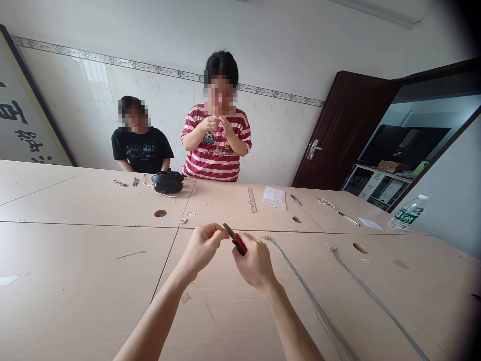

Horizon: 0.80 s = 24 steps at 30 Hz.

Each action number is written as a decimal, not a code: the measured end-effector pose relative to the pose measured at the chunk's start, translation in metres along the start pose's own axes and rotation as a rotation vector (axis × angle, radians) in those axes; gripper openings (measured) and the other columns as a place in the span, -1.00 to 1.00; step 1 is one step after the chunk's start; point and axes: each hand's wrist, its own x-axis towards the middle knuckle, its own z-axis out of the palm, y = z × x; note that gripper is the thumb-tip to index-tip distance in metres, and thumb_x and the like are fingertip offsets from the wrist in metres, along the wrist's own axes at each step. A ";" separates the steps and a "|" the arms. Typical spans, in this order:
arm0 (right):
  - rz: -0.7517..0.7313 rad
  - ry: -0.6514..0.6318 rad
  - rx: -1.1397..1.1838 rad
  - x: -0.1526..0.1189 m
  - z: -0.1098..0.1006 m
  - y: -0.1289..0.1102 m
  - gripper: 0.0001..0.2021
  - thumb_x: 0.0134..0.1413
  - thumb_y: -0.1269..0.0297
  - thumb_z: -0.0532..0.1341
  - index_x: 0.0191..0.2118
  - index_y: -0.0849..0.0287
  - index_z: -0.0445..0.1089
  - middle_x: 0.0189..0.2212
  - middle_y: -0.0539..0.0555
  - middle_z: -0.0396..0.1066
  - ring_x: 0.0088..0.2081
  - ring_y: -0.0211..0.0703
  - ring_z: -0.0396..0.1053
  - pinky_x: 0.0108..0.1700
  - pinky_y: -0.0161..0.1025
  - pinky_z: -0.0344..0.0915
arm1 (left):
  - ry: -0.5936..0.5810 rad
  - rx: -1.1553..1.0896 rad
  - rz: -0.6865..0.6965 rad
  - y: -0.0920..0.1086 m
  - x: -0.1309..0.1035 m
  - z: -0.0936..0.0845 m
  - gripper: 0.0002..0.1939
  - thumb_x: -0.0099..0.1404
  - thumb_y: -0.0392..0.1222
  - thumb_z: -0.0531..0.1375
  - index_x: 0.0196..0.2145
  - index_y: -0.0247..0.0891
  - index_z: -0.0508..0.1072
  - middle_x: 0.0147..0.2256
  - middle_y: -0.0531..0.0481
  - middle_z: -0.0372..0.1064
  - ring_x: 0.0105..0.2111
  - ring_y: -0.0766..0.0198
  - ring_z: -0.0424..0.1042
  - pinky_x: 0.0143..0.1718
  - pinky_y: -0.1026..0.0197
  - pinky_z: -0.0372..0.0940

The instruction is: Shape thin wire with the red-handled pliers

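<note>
Toward nine o'clock from the hands, a thin looped wire [131, 254] is lying on the surface [93, 301], well apart from them. Next, the left hand [205, 246] is pinching thumb and fingertips together at the tip of the red-and-black pliers [236, 240]; whether anything tiny is sitting there, one cannot tell. The right hand [256, 259] is gripping the handles and pointing the tool toward eleven, probably for close control. Around four o'clock, one cord bundle [300, 280] and, farther right, another cord bundle [370, 289] are trailing lengthwise, seemingly to keep strands from tangling.
</note>
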 end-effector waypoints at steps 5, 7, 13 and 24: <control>0.020 0.023 -0.015 0.000 -0.001 0.002 -0.73 -0.06 0.50 0.05 -0.29 0.09 0.41 -0.42 -0.02 0.46 -0.44 -0.21 0.32 -0.42 -0.34 0.08 | -0.029 0.055 0.011 0.003 -0.003 0.002 -0.74 0.13 -0.20 0.00 -0.39 -0.26 0.47 -0.61 0.18 -0.06 -0.59 0.38 -0.09 -0.57 0.29 -0.17; 0.029 0.029 -0.026 0.000 -0.001 0.003 -0.74 -0.07 0.50 0.06 -0.30 0.09 0.42 -0.42 -0.02 0.47 -0.44 -0.21 0.33 -0.42 -0.35 0.07 | -0.053 0.069 0.012 0.004 -0.004 0.002 -0.74 0.13 -0.20 -0.01 -0.39 -0.25 0.47 -0.61 0.18 -0.06 -0.59 0.38 -0.09 -0.57 0.29 -0.17; 0.027 0.038 -0.046 0.002 -0.001 0.005 -0.77 -0.07 0.50 0.05 -0.34 0.09 0.40 -0.44 -0.02 0.46 -0.47 -0.21 0.30 -0.45 -0.35 0.04 | -0.092 0.101 0.040 0.004 -0.004 0.003 -0.75 0.15 -0.22 -0.06 -0.42 -0.26 0.41 -0.62 0.19 -0.05 -0.61 0.39 -0.12 -0.57 0.28 -0.15; 0.028 0.028 -0.049 0.002 -0.002 0.005 -0.80 -0.07 0.48 0.05 -0.37 0.09 0.37 -0.47 -0.04 0.43 -0.50 -0.22 0.24 -0.45 -0.35 0.01 | -0.091 0.142 0.055 0.001 -0.003 0.003 -0.79 0.14 -0.24 -0.06 -0.43 -0.24 0.36 -0.65 0.20 -0.10 -0.63 0.39 -0.13 -0.61 0.31 -0.14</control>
